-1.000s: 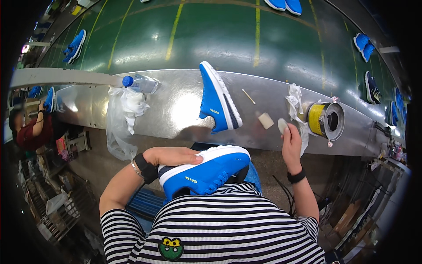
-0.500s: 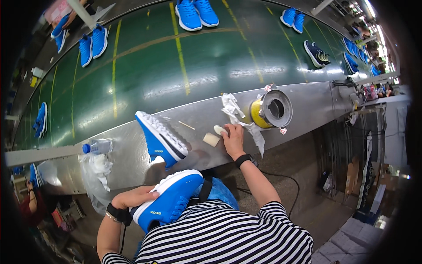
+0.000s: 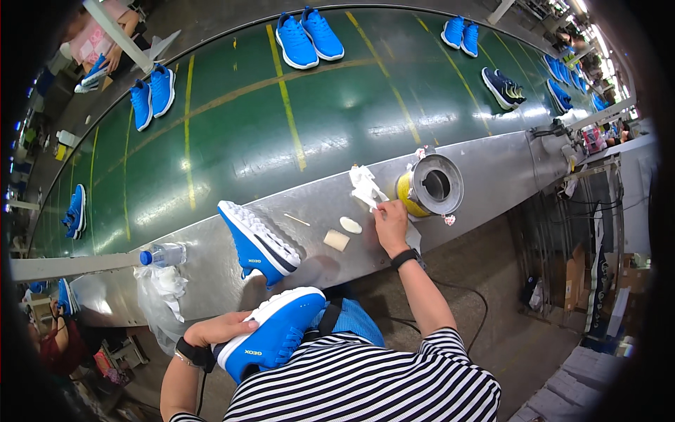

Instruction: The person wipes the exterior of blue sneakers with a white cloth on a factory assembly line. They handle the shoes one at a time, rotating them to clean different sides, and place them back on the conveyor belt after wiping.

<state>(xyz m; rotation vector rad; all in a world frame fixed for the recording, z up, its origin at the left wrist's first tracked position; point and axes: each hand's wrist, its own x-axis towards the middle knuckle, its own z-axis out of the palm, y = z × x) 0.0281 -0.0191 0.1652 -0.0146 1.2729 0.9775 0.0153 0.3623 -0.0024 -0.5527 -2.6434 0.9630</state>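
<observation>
My left hand [image 3: 223,328] grips a blue sneaker [image 3: 271,337] by its heel end, close to my striped shirt, with the white sole turned up and away. Over the metal ledge, my right hand [image 3: 391,226] has its fingers closed on a strip of crumpled white cloth [image 3: 364,186], beside a yellow can with a round metal top [image 3: 436,184]. Left of that hand lie a white oval pad [image 3: 350,225] and a cream-coloured block [image 3: 336,240]. The matching blue sneaker [image 3: 254,246] rests on its side on the ledge, its white sole facing right.
Beyond the metal ledge [image 3: 485,165] runs a green conveyor belt [image 3: 232,151] carrying several pairs of blue shoes [image 3: 298,42] and a dark shoe [image 3: 500,88]. A thin stick [image 3: 297,219] lies on the ledge. At left are a bottle [image 3: 165,254] and a plastic bag [image 3: 158,295].
My right hand has left the white oval pad and moved right to the white cloth. The left hand still holds the sneaker. Shoes on the belt have shifted slightly in view.
</observation>
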